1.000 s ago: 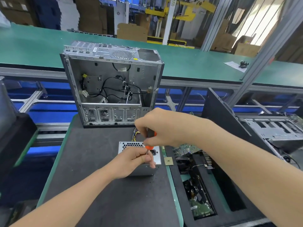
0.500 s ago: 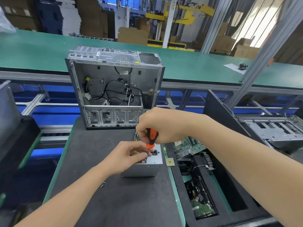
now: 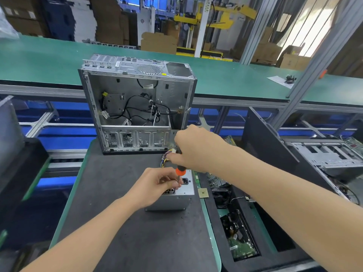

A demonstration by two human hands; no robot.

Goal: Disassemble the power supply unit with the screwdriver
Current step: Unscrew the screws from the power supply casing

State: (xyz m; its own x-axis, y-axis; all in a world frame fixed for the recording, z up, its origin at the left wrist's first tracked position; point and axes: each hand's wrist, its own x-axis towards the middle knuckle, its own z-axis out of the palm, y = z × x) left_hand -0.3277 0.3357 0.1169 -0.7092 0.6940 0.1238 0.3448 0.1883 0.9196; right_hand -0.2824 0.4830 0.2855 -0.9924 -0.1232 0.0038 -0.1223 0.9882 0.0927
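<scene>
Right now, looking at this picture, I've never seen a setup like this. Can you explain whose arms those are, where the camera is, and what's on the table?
There is no machine here, just a person's two bare arms. The camera is worn on their head and looks forward and down.

The right hand grips the handle of an orange and black screwdriver, held point down. The left hand curls its fingers round the shaft near the tip. It steadies the tip on a grey metal box, the power supply unit, which stands on a black mat.

Behind the box stands an open computer case with loose black cables inside. To the right, a black tray holds circuit boards and other parts. A green conveyor runs across behind.
</scene>
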